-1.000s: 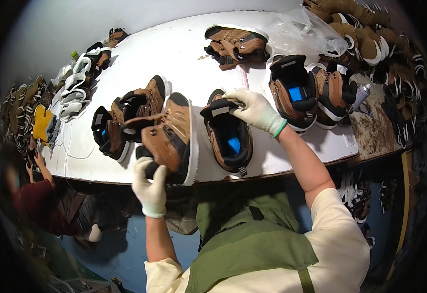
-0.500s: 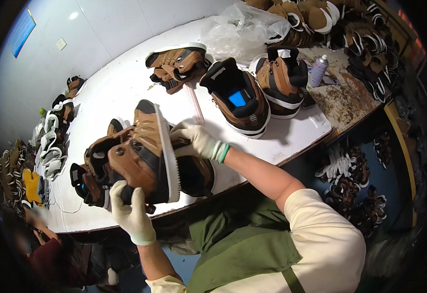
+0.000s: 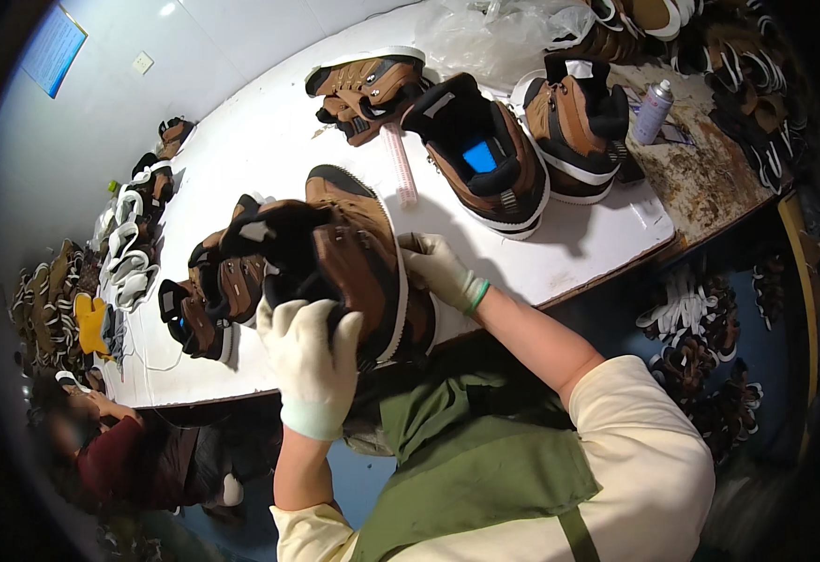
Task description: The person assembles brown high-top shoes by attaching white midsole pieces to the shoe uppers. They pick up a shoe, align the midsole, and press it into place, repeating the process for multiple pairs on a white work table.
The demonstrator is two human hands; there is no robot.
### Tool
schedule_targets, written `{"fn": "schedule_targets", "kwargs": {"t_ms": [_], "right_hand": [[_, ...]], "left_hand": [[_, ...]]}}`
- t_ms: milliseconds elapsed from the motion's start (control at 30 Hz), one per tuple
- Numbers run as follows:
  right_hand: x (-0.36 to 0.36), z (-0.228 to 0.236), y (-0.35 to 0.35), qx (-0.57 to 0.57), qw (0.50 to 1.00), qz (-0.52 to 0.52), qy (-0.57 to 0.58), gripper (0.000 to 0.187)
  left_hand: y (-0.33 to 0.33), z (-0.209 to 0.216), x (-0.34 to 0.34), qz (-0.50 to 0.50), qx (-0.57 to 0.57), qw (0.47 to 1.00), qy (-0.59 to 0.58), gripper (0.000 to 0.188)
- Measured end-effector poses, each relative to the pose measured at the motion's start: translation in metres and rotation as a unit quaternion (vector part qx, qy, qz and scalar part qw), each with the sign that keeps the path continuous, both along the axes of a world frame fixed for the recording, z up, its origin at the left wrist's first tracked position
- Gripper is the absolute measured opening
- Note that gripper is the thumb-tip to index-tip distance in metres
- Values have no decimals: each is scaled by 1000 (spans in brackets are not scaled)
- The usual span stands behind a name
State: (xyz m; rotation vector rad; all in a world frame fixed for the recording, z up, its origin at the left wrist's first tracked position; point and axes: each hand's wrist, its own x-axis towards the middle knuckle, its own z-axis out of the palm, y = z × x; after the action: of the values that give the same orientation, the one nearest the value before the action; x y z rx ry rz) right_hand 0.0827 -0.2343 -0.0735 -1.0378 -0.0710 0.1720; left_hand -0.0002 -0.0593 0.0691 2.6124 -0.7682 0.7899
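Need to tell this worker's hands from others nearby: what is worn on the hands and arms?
Both hands wear thin whitish knit gloves: the left hand and the right hand, whose glove has a green band at the cuff. The forearms are bare, with short pale yellow sleeves under a green apron.

Bright overhead indoor light; ceiling lamp glare top left. White table [image 3: 269, 140] near blown out, mild sheen. Soft short shadows under shoes, falling toward viewer. Under-table area and right floor dim, low detail. Heavy fisheye: table edge bows, black vignette at corners. Center sharp; slight motion blur on gloved left hand [image 3: 312, 361]. Person at lower left smeared, out of focus.
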Motion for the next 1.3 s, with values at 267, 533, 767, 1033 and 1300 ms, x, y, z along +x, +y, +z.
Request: {"fn": "schedule_targets", "kwargs": {"t_ms": [267, 533, 767, 1033, 1300], "right_hand": [[-58, -12, -15, -143, 976, -109, -126, 28], [-101, -17, 12, -405, 859, -145, -276, 74], [-94, -26, 15, -274, 922, -166, -216, 63], [-89, -31, 11, -204, 955, -148, -156, 43], [-53, 14, 4, -309, 865, -223, -325, 62]], "left_hand": [[3, -5, 2, 39, 12, 999, 17, 14], [-7, 3, -15, 48, 15, 998, 41, 11], [-18, -11, -20, 51, 47, 998, 8, 9], [-20, -18, -25, 63, 38, 997, 35, 14], [-7, -32, -14, -104, -151, 983, -11, 37]]}}
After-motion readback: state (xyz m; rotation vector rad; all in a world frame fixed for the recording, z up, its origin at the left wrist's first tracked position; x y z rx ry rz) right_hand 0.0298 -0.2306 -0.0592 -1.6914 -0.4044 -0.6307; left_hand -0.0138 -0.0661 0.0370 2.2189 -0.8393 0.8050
